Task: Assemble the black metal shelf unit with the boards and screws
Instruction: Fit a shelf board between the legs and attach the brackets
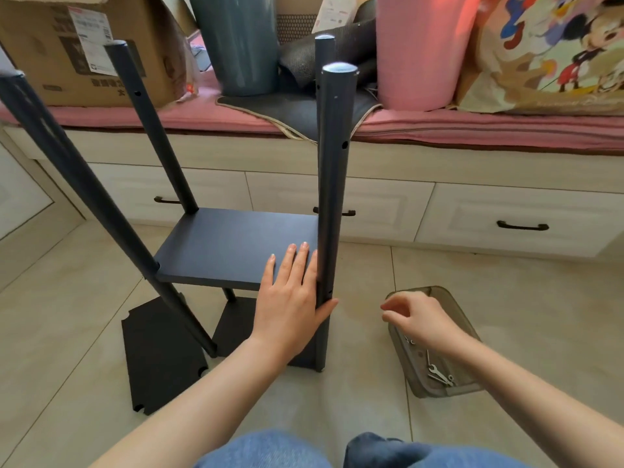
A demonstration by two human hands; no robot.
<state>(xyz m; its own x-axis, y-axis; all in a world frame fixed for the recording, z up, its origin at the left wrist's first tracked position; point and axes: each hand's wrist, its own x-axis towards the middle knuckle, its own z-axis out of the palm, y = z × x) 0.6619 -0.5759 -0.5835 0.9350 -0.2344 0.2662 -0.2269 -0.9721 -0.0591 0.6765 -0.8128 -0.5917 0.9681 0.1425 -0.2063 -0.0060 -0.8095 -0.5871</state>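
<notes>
Frame point(243, 244), standing on the tiled floor point(506, 298) before a drawer bench point(439, 170): four black poles, stiff round metal tubes with smooth painted skins that would likely slide in a loose grip. The near right pole point(332, 197) is upright; the near left pole point(84, 197) and the far left pole point(152, 130) lean. The fourth point(324, 49) shows only its cap behind the near right one. Best taken low, close to a board joint, where leverage is least.

Boards, three counted, flat, rigid and probably light. One shelf point(233, 248) sits mounted between the poles. A second point(236, 325) lies under it near the feet. A loose board point(158, 352) lies flat on the floor at the left, with notched corners; edges are the natural hold.

Left hand point(290, 298): fingers straight and flat on the shelf's near right corner, thumb against the near right pole, steadying the joint.

Right hand point(418, 319): hovers above the tray point(449, 390), fingers loosely curled toward the thumb; whether they pinch a screw cannot be told.

Tray contents: a wrench point(439, 374) and small bright hardware, too small to count.
</notes>
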